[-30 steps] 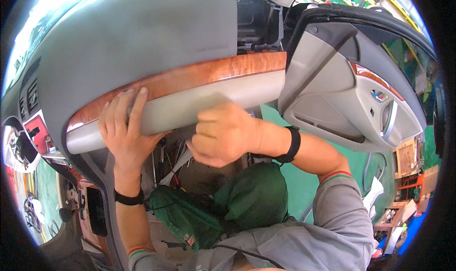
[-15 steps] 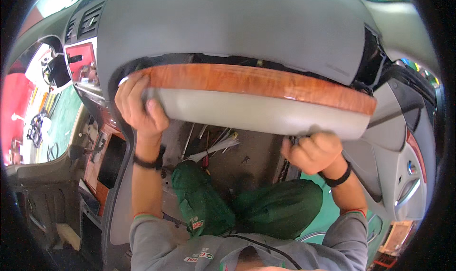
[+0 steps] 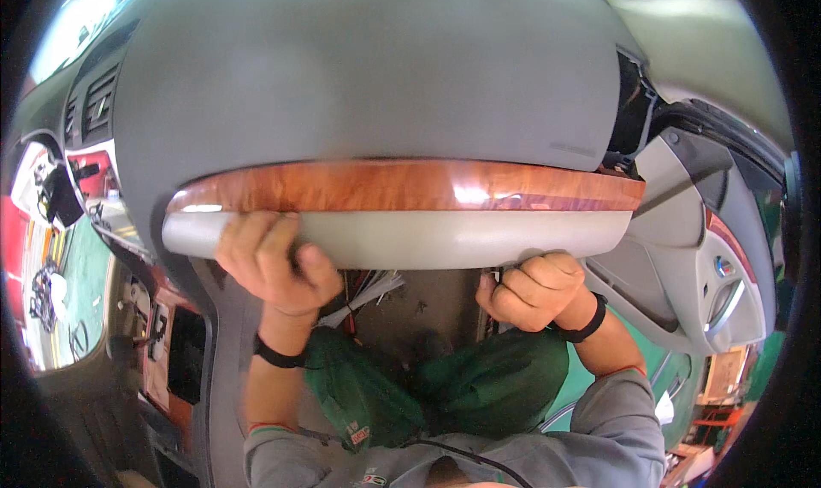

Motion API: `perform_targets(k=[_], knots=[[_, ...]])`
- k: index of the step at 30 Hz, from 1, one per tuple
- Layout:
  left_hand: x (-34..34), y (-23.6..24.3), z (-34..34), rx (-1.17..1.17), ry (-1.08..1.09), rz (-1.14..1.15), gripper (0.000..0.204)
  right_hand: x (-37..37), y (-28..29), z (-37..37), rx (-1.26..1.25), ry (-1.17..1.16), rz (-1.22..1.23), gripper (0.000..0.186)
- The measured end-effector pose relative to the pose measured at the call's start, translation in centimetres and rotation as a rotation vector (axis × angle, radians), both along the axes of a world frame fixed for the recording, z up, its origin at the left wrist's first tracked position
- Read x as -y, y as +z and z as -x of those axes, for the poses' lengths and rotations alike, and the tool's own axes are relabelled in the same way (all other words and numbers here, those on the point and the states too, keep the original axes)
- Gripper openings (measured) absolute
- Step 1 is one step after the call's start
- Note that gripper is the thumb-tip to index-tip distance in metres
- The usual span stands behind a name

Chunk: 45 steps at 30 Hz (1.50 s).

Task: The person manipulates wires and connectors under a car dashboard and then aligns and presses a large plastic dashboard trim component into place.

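A long dashboard trim panel (image 3: 410, 187), glossy wood-look above and pale beige below, lies against the front of the grey dashboard (image 3: 368, 69). My left hand (image 3: 275, 261) is on its beige face left of the middle, fingers bent against the surface and thumb near the lower edge. At the underside, right of the middle, my right hand (image 3: 537, 291) is closed in a fist, its knuckles up against the panel. A small dark piece shows by the right thumb; its kind cannot be told. The panel's back is hidden.
The car door (image 3: 684, 257) stands open at the right. A dark gap (image 3: 631, 103) shows at the dashboard's right end. Pale strips and thin rods (image 3: 368, 295) lie in the footwell beyond my knees. The centre console (image 3: 175, 351) is at the left.
The panel has come level against the dashboard, and the dark gap above it has closed. My left hand has moved from its left end to the beige face; the right fist stays underneath.
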<state>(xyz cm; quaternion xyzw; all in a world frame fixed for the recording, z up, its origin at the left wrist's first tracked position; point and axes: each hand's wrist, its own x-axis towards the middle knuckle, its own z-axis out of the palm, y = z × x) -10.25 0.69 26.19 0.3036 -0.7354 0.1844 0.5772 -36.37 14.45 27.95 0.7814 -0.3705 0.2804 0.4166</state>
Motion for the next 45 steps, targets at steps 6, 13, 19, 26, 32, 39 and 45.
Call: perform_targets(k=[6,13,19,26,32,39,45], knots=[[0.5,0.2,0.0,-0.005,-0.001,0.068,0.020,-0.2,0.8,-0.5,0.111,0.148,-0.176,0.023],[0.5,0.5,0.4,-0.011,0.010,0.088,0.015,-4.4,-0.2,-6.1,-0.057,0.737,-0.507,0.032],[0.6,0.5,1.3,-0.041,-0.039,0.118,0.016,2.3,2.0,-2.0,-0.076,0.450,-0.358,0.020],[1.2,0.8,-0.6,-0.054,-0.038,0.113,0.012,3.5,2.0,-4.6,-0.120,0.313,-0.351,0.018],[-0.3,1.2,-2.0,-0.055,-0.110,-0.079,0.018,3.1,2.2,-3.9,-0.099,0.313,-0.318,0.026],[-4.0,-3.1,-10.7,-0.422,-0.047,-0.121,0.015,2.5,2.7,-5.0,-0.092,0.272,-0.336,0.037],[2.2,-0.8,-7.6,-0.219,0.056,-0.063,0.009,3.0,3.1,-5.6,-0.155,0.233,-0.328,0.034]])
